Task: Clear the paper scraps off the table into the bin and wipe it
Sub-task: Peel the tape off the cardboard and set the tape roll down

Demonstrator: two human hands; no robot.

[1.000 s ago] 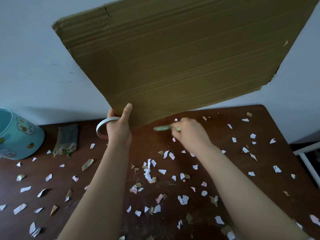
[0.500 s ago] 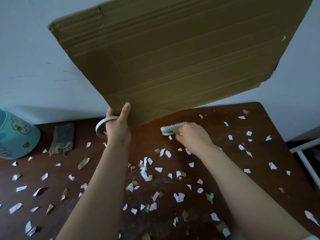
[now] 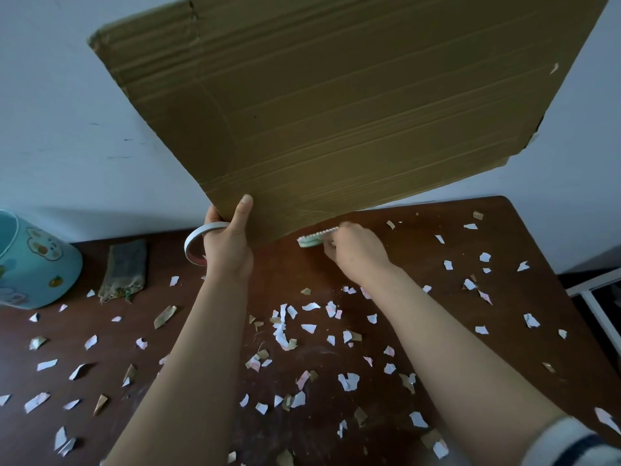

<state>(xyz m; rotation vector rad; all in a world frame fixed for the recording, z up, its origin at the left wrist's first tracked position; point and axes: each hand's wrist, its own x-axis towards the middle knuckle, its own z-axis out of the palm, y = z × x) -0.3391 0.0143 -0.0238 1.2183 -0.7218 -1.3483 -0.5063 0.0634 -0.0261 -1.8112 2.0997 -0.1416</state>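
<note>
Now bin (image 3: pixel 37 264) interior hidden; your left hand (image 3: pixel 228 250) grips cardboard sheet (image 3: pixel 336 112), tape roll (image 3: pixel 193 242); right hand (image 3: pixel 356 252) clutches brush (image 3: pixel 311 239), newly turned bristles-up.

White & tan paper scraps (image 3: pixel 349 381) scattered over dk-brown table (image 3: pixel 420 250), blue bin (image 3: pixel 37 264) at far L.

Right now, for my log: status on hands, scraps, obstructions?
Left hand grips cardboard sheet and tape roll. Right hand holds brush. Paper scraps cover table. Cloth and bin at left.
</note>
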